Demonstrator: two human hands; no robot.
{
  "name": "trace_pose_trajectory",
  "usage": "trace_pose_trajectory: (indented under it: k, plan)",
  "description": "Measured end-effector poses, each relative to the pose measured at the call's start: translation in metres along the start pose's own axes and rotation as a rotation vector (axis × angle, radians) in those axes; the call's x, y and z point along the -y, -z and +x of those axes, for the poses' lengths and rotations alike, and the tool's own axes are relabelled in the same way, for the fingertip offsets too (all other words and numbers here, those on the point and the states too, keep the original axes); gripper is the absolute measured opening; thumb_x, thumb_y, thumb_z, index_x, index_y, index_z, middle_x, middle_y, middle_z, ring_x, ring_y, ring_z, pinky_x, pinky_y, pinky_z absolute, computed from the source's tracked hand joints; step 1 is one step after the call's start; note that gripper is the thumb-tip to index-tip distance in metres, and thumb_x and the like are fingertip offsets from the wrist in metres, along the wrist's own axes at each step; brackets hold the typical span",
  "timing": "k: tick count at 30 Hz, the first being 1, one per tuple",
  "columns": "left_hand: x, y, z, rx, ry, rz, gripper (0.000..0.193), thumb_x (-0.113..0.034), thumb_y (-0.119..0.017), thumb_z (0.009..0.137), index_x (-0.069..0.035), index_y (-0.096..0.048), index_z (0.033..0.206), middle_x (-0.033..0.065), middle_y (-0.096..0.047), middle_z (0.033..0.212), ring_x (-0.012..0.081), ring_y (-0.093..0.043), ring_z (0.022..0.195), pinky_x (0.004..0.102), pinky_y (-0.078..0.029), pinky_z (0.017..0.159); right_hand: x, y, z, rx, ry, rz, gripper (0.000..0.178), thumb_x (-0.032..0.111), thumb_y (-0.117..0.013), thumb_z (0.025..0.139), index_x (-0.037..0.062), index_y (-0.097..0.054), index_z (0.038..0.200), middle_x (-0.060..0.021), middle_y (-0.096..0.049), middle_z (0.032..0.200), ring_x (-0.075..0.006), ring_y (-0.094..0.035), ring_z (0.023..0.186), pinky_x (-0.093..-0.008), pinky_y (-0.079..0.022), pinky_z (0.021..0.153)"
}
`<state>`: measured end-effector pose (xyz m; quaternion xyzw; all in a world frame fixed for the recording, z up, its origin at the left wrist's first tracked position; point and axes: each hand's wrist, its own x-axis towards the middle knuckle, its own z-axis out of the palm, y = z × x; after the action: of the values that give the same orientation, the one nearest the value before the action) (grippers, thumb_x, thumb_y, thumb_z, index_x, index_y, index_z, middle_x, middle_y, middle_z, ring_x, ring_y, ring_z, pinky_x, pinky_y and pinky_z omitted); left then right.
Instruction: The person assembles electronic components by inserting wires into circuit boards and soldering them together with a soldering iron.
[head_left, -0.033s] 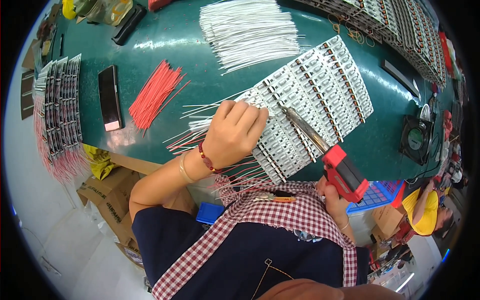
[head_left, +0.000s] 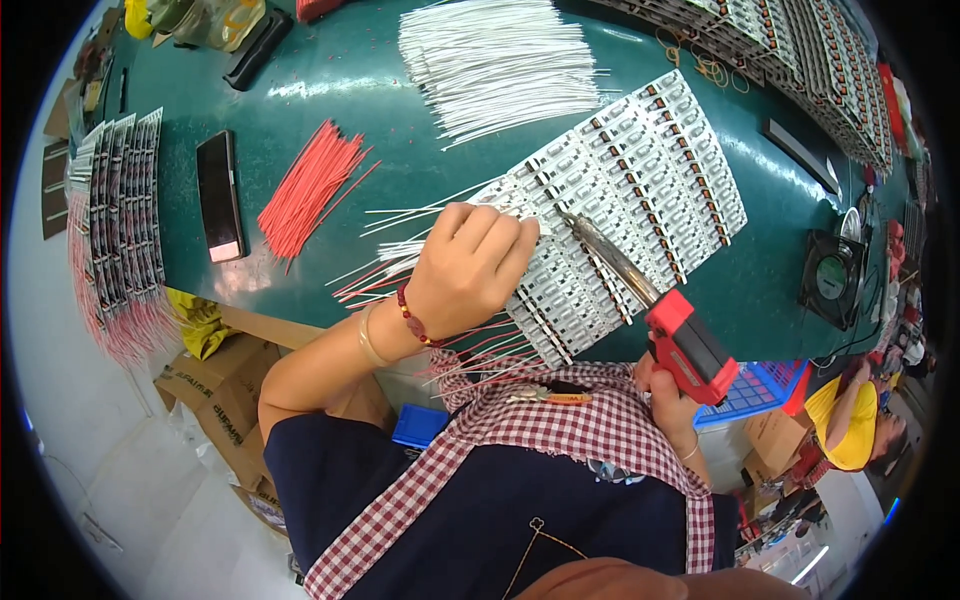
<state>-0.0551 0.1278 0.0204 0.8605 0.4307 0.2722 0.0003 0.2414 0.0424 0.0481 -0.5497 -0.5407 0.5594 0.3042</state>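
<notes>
My left hand [head_left: 470, 262] rests on the left part of a white circuit board panel [head_left: 640, 170], its fingers curled and pressed together. Whatever the fingertips pinch is hidden beneath them. Red and white wires [head_left: 385, 262] stick out from the panel's left edge, around that hand. My right hand [head_left: 672, 408] is wrapped round the handle of a red and black soldering gun [head_left: 688, 345]. The gun's metal tip points up and left, over the panel, just right of my left fingers.
A white wire bundle [head_left: 500, 70] and a red wire bundle [head_left: 312, 190] lie on the green table [head_left: 390, 130]. Left are a phone [head_left: 219, 195] and wired panels [head_left: 122, 215]. Stacked panels [head_left: 800, 70] stand far right, near a black fan [head_left: 832, 278]. A blue basket [head_left: 755, 392] sits below.
</notes>
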Motion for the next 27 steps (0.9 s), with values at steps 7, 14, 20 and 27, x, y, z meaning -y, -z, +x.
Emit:
trace_pose_trajectory:
  k: [7, 14, 20, 27]
  plan:
    - [-0.013, 0.000, -0.003, 0.104, 0.099, -0.098, 0.033, -0.005, -0.060, 0.070, 0.005, -0.064, 0.101, 0.0070, -0.053, 0.080, 0.0201, -0.050, 0.069, 0.0324, -0.040, 0.061, -0.018, 0.009, -0.008, 0.027, -0.014, -0.027, 0.050, 0.032, -0.062, 0.091, -0.0048, -0.049, 0.122, -0.0063, -0.053, 0.067, -0.0128, -0.049, 0.056, -0.0272, -0.041, 0.054]
    - [-0.017, 0.001, -0.002, 0.123, 0.134, -0.092, 0.031, -0.004, -0.061, 0.070, 0.005, -0.064, 0.100, 0.0070, -0.050, 0.078, 0.0207, -0.048, 0.069, 0.0329, -0.039, 0.061, -0.015, 0.006, -0.005, 0.059, 0.000, -0.060, 0.038, 0.026, -0.061, 0.092, -0.0041, -0.051, 0.113, -0.0062, -0.053, 0.069, -0.0134, -0.049, 0.058, -0.0267, -0.040, 0.054]
    - [-0.019, 0.001, 0.002, 0.136, 0.146, -0.085, 0.029, -0.003, -0.061, 0.071, 0.004, -0.063, 0.098, 0.0074, -0.045, 0.077, 0.0214, -0.047, 0.068, 0.0336, -0.038, 0.060, -0.019, 0.006, -0.004, 0.038, 0.037, -0.120, 0.037, 0.030, -0.061, 0.092, -0.0045, -0.054, 0.103, -0.0054, -0.053, 0.068, -0.0135, -0.050, 0.058, -0.0268, -0.041, 0.055]
    - [-0.020, 0.002, 0.003, 0.149, 0.154, -0.060, 0.028, -0.003, -0.061, 0.070, 0.004, -0.063, 0.097, 0.0071, -0.045, 0.076, 0.0214, -0.046, 0.068, 0.0336, -0.038, 0.060, -0.015, 0.011, -0.010, 0.036, 0.037, -0.105, 0.051, 0.039, -0.061, 0.091, -0.0066, -0.051, 0.111, -0.0053, -0.053, 0.066, -0.0133, -0.050, 0.057, -0.0273, -0.041, 0.055]
